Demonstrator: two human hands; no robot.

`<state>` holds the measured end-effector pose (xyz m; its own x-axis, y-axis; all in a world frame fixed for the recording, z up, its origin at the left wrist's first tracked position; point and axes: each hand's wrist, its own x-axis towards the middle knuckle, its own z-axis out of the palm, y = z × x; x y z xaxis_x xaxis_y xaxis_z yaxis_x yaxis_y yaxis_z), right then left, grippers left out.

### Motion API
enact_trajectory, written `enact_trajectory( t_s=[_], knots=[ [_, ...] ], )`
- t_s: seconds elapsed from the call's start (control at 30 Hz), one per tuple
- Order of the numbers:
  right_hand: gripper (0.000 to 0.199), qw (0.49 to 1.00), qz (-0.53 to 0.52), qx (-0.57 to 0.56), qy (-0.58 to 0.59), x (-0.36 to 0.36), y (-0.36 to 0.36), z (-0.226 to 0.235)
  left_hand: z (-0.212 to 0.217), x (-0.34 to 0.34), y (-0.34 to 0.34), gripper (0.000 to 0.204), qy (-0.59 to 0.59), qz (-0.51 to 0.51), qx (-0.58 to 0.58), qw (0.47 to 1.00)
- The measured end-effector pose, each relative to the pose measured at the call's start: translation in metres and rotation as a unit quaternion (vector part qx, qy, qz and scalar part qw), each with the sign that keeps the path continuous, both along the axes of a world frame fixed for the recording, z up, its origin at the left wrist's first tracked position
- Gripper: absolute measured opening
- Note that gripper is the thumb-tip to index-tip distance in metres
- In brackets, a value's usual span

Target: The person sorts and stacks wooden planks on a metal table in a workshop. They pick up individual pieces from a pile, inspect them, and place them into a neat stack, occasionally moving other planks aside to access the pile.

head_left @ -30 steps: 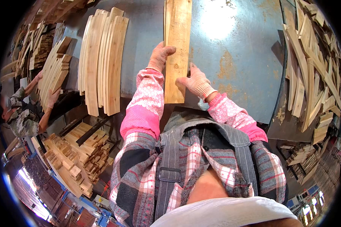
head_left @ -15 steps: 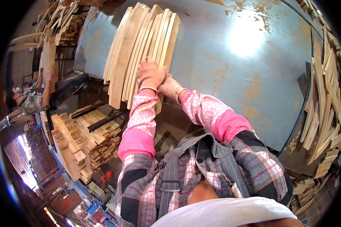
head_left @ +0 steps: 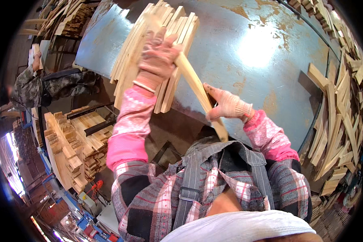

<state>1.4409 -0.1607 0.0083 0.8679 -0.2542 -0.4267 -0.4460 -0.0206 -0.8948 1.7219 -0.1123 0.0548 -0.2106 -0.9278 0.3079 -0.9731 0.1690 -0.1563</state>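
A single curved wooden slat (head_left: 193, 78) slants from the stack toward my body. My left hand (head_left: 159, 56), in a pale work glove, lies across its far part with fingers curled over it, slightly blurred. My right hand (head_left: 229, 104), gloved too, grips the slat nearer its close end, thumb and forefinger on its side. Beneath my left hand, a row of similar wooden slats (head_left: 127, 66) rests side by side on the metal tabletop (head_left: 213, 48), near ends sticking out past the edge. The slat's far tip is smeared by motion.
Loose slats (head_left: 336, 117) lie heaped along the table's right side. A neat pile of cut wood (head_left: 78, 143) stands at lower left. Beyond it a person (head_left: 32, 86) in camouflage clothing holds wood. More timber (head_left: 70, 20) is stacked at the far left.
One slat has been separated from the row and swung slantwise, its near end to the right. My right hand has moved right with it; my left hand has shifted farther up the stack.
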Motion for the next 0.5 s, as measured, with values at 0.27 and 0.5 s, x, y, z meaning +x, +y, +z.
enact_trajectory(
  t_s=[0.27, 0.5],
  knots=[
    [0.053, 0.877, -0.466, 0.105, 0.061, -0.114, -0.104, -0.102, -0.015, 0.111, 0.050, 0.027, 0.294, 0.202, 0.096, 0.929],
    [0.068, 0.757, -0.473, -0.262, 0.367, -0.301, -0.054, -0.105, -0.071, 0.091, -0.033, 0.063, 0.089, 0.398, 0.204, 0.890]
  ],
)
